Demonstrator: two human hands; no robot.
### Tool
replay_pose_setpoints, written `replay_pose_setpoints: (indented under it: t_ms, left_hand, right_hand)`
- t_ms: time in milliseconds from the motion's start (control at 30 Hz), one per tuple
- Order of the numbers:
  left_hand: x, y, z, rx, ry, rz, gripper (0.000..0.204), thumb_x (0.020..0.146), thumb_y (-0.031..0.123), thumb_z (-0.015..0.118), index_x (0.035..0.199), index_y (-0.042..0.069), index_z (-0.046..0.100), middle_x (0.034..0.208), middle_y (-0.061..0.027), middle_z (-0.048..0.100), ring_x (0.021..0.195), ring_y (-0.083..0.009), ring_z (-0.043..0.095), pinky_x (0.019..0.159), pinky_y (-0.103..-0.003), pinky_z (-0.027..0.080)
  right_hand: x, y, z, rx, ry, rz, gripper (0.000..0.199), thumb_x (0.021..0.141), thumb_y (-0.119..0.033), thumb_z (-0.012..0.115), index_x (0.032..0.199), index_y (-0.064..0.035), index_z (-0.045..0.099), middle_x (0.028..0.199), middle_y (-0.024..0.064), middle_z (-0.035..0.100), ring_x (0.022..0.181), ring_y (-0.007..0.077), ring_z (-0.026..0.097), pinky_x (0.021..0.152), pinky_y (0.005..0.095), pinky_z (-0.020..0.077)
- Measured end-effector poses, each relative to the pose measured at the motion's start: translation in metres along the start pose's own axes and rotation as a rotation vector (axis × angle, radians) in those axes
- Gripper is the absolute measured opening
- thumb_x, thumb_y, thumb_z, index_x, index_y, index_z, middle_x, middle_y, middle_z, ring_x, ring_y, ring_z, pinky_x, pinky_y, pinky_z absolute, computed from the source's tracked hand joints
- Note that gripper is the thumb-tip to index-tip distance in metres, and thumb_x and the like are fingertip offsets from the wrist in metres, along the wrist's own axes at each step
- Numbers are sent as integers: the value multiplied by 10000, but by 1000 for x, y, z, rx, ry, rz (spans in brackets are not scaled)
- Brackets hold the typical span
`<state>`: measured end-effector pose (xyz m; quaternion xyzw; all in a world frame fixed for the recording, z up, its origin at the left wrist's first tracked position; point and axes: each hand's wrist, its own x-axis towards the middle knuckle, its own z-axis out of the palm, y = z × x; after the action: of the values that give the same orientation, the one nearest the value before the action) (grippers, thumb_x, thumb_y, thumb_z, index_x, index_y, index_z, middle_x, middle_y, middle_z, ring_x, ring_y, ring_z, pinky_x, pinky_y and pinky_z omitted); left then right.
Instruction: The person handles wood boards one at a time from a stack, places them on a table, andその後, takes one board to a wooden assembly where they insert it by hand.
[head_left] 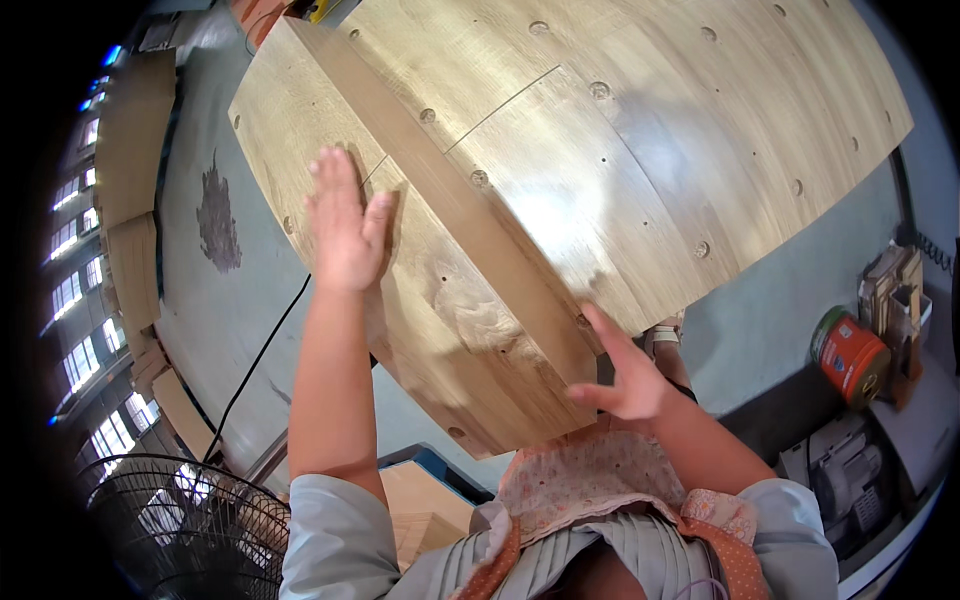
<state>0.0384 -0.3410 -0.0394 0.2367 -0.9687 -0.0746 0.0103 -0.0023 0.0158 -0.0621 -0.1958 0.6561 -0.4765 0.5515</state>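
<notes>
A wood-grain panel assembly lies in front of me. A long narrow strip [480, 238] crosses it diagonally, between a smaller left panel [430, 320] and a large right panel [740, 120] with round holes. My left hand [347, 238] is over the left panel, fingers stretched and thumb apart, holding nothing; whether the palm presses on the wood I cannot tell. At the strip's near end is my right hand [632, 378], thumb and fingers spread to either side of it. Its fingertips are at the wood, but it does not grip anything visibly.
A black wire fan [185, 525] stands at lower left, with a black cable [262, 352] rising near it. Flattened cardboard [135, 140] lines the left side. At right are a red-and-green can [850, 355] and a telephone [855, 475]. Someone's sandalled foot [665, 345] shows below the right panel.
</notes>
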Motion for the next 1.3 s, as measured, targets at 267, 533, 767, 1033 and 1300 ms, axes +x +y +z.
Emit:
replay_pose_setpoints:
  t_ms: [267, 533, 767, 1033, 1300]
  left_hand:
    - [5, 8, 16, 58, -10, 18, 778, 852, 460, 522, 1411, 24, 201, 1472, -190, 181, 1368, -351, 148, 1074, -536, 135]
    - [6, 4, 21, 62, 15, 45, 737, 870, 433, 515, 1398, 9, 224, 1461, -197, 208, 1361, -355, 170, 1072, -540, 141]
    - [4, -6, 24, 58, 36, 82, 713, 896, 471, 444, 1393, 2, 238, 1455, -206, 214, 1351, -359, 191, 1073, -523, 159]
    - [7, -10, 28, 57, 49, 103, 694, 907, 471, 423, 1390, 4, 248, 1451, -205, 224, 1353, -344, 193, 1071, -520, 166]
    - [7, -10, 29, 135, 60, 162, 620, 949, 393, 379, 1366, -50, 259, 1428, -247, 241, 1338, -361, 211, 1091, -405, 194]
  right_hand:
    - [-81, 64, 33, 386, 68, 313, 1070, 673, -431, 759, 1384, 91, 153, 1425, 269, 238, 1351, 333, 207, 1089, 377, 192]
    - [-68, 70, 112, 774, -64, 162, 806, 772, -292, 700, 1361, 32, 256, 1368, 196, 370, 1219, 286, 406, 959, 353, 361]
    - [-50, 32, 120, 623, 131, 282, 421, 858, -260, 608, 1129, 51, 527, 1007, 138, 617, 903, 199, 571, 793, 330, 443]
    - [-44, 53, 136, 1025, 132, 256, 705, 772, -195, 722, 1323, 12, 334, 1293, 152, 458, 1192, 234, 429, 983, 320, 357]
    - [-28, 52, 137, 1373, 47, 283, 786, 706, -91, 767, 1339, -6, 308, 1316, 115, 430, 1227, 221, 393, 1011, 335, 341]
